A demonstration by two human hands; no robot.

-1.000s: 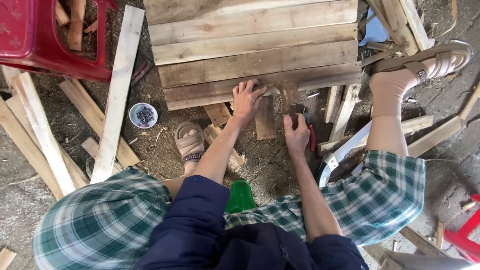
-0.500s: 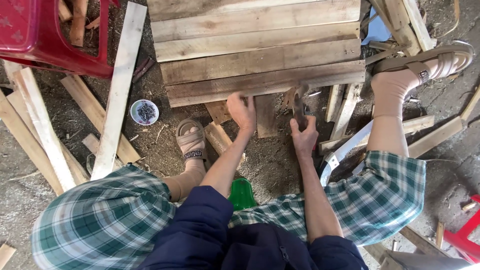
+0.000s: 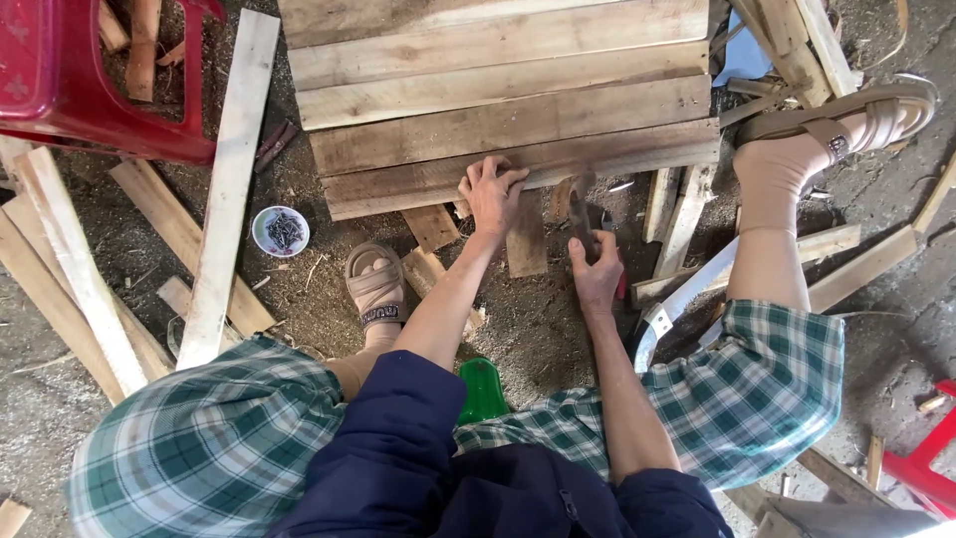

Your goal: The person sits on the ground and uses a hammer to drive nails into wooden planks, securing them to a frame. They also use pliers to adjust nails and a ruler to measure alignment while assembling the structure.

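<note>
While the left hand [image 3: 495, 194] presses fingers on the nearly planked pallet's [image 3: 508, 110] six o'clock board, the right hand [image 3: 596, 274] grips a hammer [image 3: 583, 214], nailing apparently unfinished.

Both arms reach forward and down from dark blue sleeves, forearms bare. The left hand [image 3: 492, 195] lies palm down with its fingers spread and curled over the near edge of the wooden panel [image 3: 498, 100]. The right hand [image 3: 596, 273] sits just short of that edge, wrist bent, fingers wrapped tight around a hammer [image 3: 581, 214] handle.
</note>
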